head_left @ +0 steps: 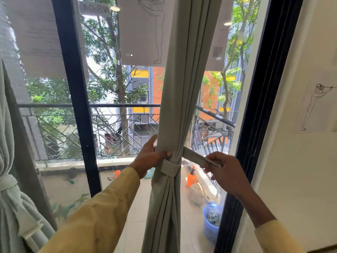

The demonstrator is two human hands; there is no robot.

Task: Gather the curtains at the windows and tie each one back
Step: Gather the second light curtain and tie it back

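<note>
**Two strap ends to join on the centre curtain**

Mid-tie, judging by the layout. Centre curtain (175,106) gathered into a narrow bundle in the middle of the view, between the black window frame (76,88) at nine o'clock and the white wall (300,161) at three. Left hand (151,157) wrapped round the bundle's waist, thumb across the front, gripping the cloth. Right hand (228,170), near the bundle at its three o'clock, pinching the free end of the tieback strap (194,156), drawn taut from the folds. Short flap (168,168) hanging at six o'clock of the left thumb (fastened or loose, impossible to tell). Far-left curtain (11,207) at eight o'clock already cinched by its own band (7,182).

Likely next: carry the long end across the front toward nine o'clock, over the flap, and fasten, with a firm left grip throughout to prevent any spreading of pleats.
</note>
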